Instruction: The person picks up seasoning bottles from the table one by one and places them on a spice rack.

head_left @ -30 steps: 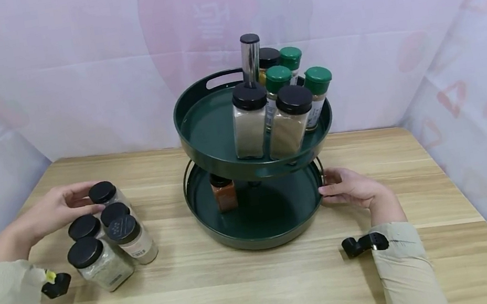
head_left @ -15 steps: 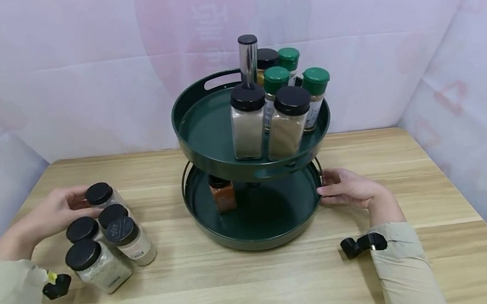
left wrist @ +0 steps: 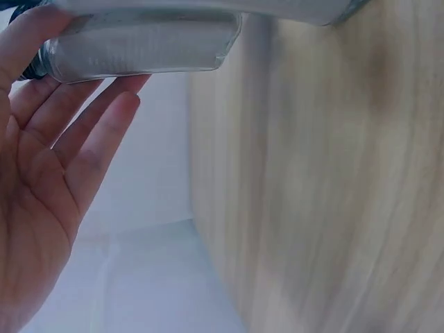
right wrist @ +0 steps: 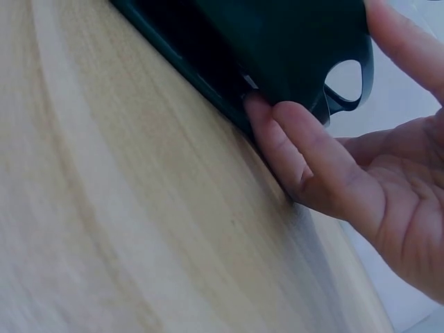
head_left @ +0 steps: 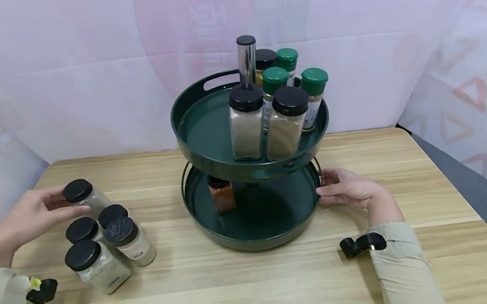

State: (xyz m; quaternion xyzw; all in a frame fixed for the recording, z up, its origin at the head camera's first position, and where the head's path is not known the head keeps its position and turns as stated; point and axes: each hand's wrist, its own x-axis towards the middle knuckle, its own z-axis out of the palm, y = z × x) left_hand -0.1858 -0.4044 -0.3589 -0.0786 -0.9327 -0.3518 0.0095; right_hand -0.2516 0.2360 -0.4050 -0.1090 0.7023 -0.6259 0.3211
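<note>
My left hand (head_left: 45,212) pinches a black-lidded spice jar (head_left: 93,201) between thumb and fingers, at the far side of a group of jars. In the left wrist view this clear jar (left wrist: 139,45) holds pale powder, and the thumb crosses its neck end. Close by stand two black-lidded jars, a herb-filled jar (head_left: 106,269) and a shaker jar (head_left: 138,246). On the right, my right hand (head_left: 349,188) grips the lower tray of a dark green two-tier rack (head_left: 258,244). The right wrist view shows the thumb on the tray wall (right wrist: 298,41) and fingertips at its underside.
Several jars with black or green lids (head_left: 274,78) crowd the right side of the upper tray (head_left: 200,121), around a metal post (head_left: 247,61). A jar of red-orange spice (head_left: 223,197) stands on the lower tray. Pale cloth walls (head_left: 84,81) border the wooden table (head_left: 228,298).
My left hand has shifted left with the pinched jar, which now stands apart from the shaker jar and tilts a little. My right hand stays at the lower tray.
</note>
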